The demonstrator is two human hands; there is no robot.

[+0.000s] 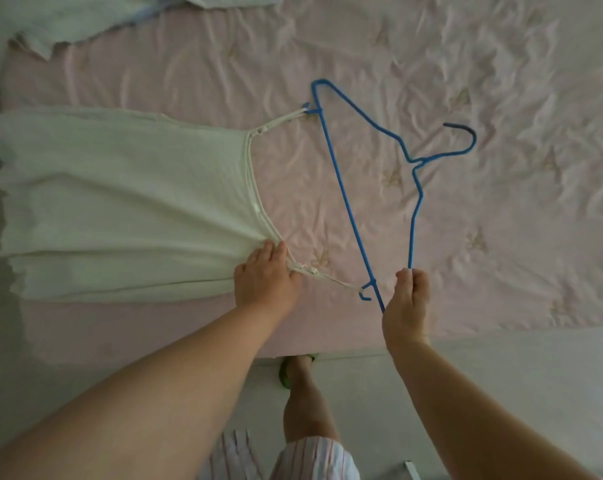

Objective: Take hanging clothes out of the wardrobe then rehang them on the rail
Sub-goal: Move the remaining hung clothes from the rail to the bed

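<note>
I'm mid-step, fitting the white camisole [126, 206] to the blue hanger [365, 188] on the bed [500, 237]. Both straps sit on the hanger's notch hooks. My left hand [265, 275] pinches the top beside the near strap; my right hand [405, 306] pinches the hanger's near corner. Next, I judge: lift by the hook.

Plain white strappy camisole top [126, 206] with white strap adjusters; bright blue thin plastic-coated wire hanger [372, 188]; pale pink crinkled bed sheet [466, 81] bearing small faded beige motifs; white crumpled cloth [85, 19] with a faint blue edge; pink-and-white striped shorts [293, 459]; green slipper [286, 375]; grey floor [518, 375].
</note>
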